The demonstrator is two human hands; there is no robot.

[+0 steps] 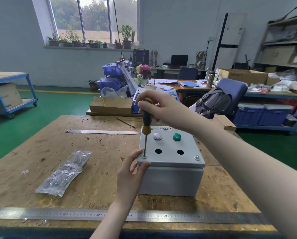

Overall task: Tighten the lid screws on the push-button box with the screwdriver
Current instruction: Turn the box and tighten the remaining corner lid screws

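The grey push-button box [171, 176] is sitting on the wooden workbench [96, 169], toward its right-centre, lid [170, 149] uppermost. The lid is carrying a white button [157, 135] and a green button [176, 136] in the far row, with two open round holes nearer the person.

The right hand [159, 107] is reaching in from the right and wrapping its fingers closed around the top of the screwdriver [146, 125], which has a black-and-yellow handle. The tool is standing nearly upright, its shaft running down to the near-left corner screw [144, 156], where the tip is seated.

The left hand [132, 173] is bracing that same corner: the thumb is pressing on the lid's front edge, and a fingertip is touching the lid just beside the screw. The fingers are loosely together, not gripping any object.

A second screw [197, 157] is sitting at the near-right corner, apart from both hands.

A clear plastic bag [65, 173] is lying to the left of the box, and a steel ruler [110, 215] is lying along the bench's near edge.
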